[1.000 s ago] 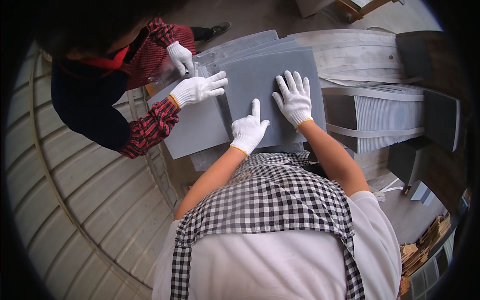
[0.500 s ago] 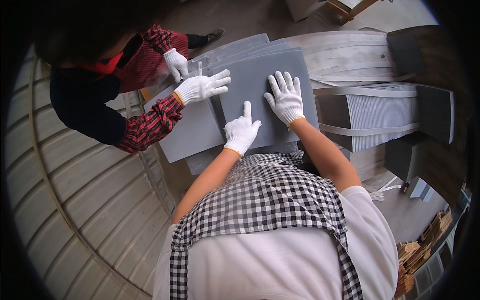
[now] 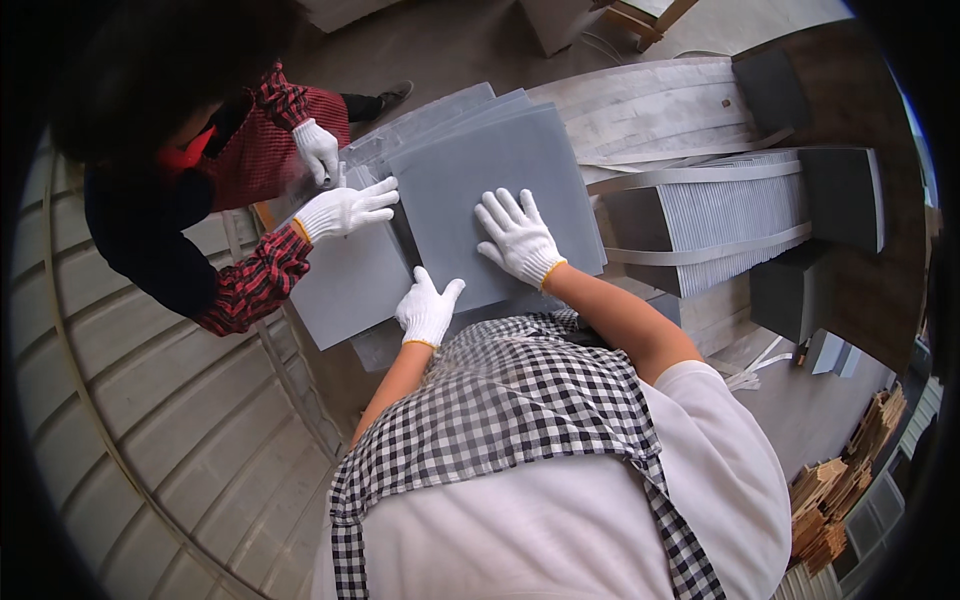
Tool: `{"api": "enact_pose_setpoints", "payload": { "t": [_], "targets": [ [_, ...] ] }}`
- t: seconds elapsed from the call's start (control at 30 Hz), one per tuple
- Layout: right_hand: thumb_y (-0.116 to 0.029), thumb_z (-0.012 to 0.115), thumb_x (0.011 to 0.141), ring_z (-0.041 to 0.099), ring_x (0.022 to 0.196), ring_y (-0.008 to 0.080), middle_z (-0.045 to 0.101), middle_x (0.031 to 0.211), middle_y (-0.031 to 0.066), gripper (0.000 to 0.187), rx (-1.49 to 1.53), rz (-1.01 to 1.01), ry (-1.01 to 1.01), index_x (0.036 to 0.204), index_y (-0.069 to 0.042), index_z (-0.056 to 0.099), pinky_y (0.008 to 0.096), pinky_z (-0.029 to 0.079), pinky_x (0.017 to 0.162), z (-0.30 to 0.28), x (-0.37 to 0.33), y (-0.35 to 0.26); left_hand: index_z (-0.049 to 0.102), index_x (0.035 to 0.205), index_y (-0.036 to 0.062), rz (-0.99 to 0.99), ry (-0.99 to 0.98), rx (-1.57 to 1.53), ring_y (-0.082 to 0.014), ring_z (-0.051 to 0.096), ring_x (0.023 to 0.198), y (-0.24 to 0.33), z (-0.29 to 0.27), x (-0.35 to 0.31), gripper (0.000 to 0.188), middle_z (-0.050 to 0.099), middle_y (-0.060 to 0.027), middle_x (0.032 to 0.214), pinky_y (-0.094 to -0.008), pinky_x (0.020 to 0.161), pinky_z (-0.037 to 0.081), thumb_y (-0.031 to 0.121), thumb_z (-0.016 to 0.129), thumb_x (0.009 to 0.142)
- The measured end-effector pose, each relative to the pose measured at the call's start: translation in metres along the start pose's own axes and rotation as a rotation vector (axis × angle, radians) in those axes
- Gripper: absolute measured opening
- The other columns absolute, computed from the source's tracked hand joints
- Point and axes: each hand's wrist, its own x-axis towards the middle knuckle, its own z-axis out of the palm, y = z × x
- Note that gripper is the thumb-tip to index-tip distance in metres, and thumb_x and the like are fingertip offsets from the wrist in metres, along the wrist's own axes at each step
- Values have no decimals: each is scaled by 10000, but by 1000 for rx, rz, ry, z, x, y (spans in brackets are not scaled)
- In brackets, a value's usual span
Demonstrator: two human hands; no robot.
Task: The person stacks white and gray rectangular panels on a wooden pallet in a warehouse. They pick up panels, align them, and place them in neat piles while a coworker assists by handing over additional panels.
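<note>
A flat grey panel (image 3: pixel 460 170) lies on top of a fanned pile in front of me. My right hand (image 3: pixel 520 238), in a white knit glove, rests flat on it toward the right with fingers spread. At the panel's lower left corner is my left hand (image 3: pixel 426 310), gloved too, its thumb and a finger stretched apart; its other fingers are not clear. Another grey panel (image 3: pixel 350 285) lies left of the top one. Over it reaches a co-worker's gloved hand (image 3: pixel 350 210), fingers extended. The co-worker's other hand (image 3: pixel 317 150) holds a small dark thing I cannot make out.
Close on the right stands a strapped stack of thin grey panels (image 3: pixel 735 225), with a dark end board (image 3: pixel 842 200). Behind it runs a pale strapped stack (image 3: pixel 660 110). Wooden pieces (image 3: pixel 830 500) are piled at the lower right. Ridged pale panelling (image 3: pixel 130 400) spans the left.
My right hand has slid lower on the top panel. My left hand has moved down to its lower left corner. The co-worker's nearer hand is now off the top panel's middle, left of it.
</note>
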Motion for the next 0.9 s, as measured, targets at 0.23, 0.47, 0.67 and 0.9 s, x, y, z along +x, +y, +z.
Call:
{"api": "enact_pose_setpoints", "payload": {
  "t": [0.23,0.47,0.67,0.9],
  "targets": [
    [-521,577,930,328,1474,310,419,1556,134,716,44,-182,-129,1466,-56,484,569,217,1206,9,16,-42,136,1553,-50,-46,-186,-99,-376,697,1065,-7,-6,0,1201,681,-257,1191,-468,890,546,661,718,779],
    [-510,589,926,337,1465,343,413,1556,159,732,21,-200,-129,1482,-53,453,554,228,1204,25,31,-59,119,1553,-54,-44,-166,-202,-384,680,1097,-23,5,3,1195,642,-263,1267,-467,913,535,621,735,785],
    [-521,576,929,313,1481,330,403,1564,157,747,8,-209,-151,1492,-50,441,546,218,1213,23,30,-62,147,1550,-58,-43,-180,-245,-391,646,1156,-31,9,1,1209,615,-282,1296,-477,951,517,643,739,762],
    [-527,570,932,311,1485,325,394,1572,155,749,14,-212,-133,1496,-52,436,543,209,1217,25,29,-65,151,1553,-55,-49,-192,-248,-384,643,1168,-32,4,-1,1204,614,-277,1303,-477,964,512,639,737,764]
  ]
}}
